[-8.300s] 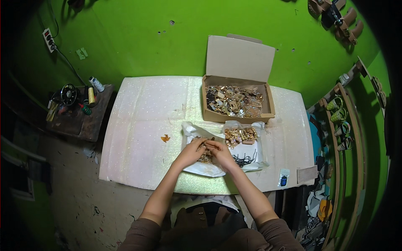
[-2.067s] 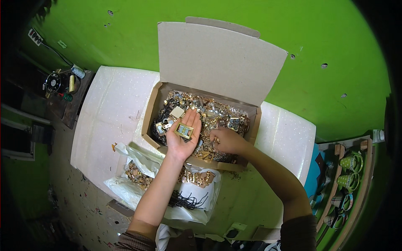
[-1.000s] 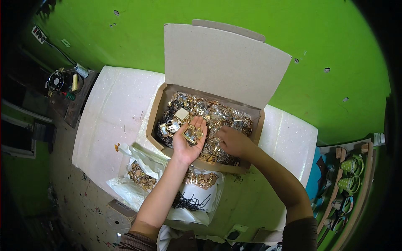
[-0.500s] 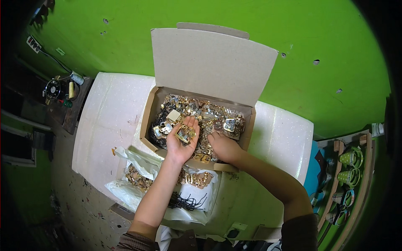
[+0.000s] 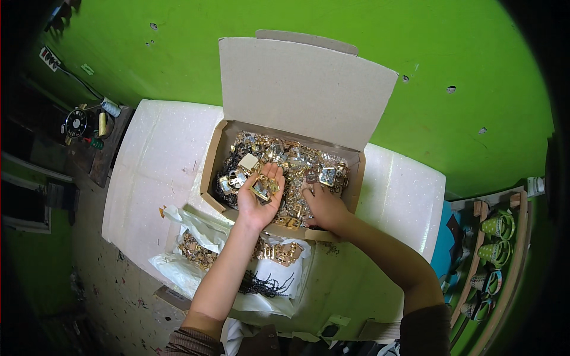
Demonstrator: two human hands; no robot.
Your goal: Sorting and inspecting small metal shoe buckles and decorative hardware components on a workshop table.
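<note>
An open cardboard box (image 5: 215, 148) holds a heap of small gold and silver metal fittings (image 5: 297, 155), with dark beads along its left side. My left hand (image 5: 259, 207) rests palm up over the heap. Several gold-coloured metal buckles (image 5: 261, 188) lie cupped in its palm and against the fingers. To its right, my right hand (image 5: 325, 207) reaches down among the fittings with its fingers apart, just below a square silvery buckle (image 5: 327, 176). I cannot make out anything held in it. A pale square piece (image 5: 248, 161) sits above the left hand.
In front of the box, an opened white plastic bag (image 5: 172, 270) holds more gold pieces and black bead strands (image 5: 264, 286). The raised lid (image 5: 306, 89) stands before the green wall. Patterned sandals (image 5: 496, 225) sit on a wooden rack at right; thread spools (image 5: 103, 124) at left.
My right hand has shifted slightly right, away from the left hand, and its fingers have spread. The left hand stays cupped under the gold buckles. The view has tilted a little.
</note>
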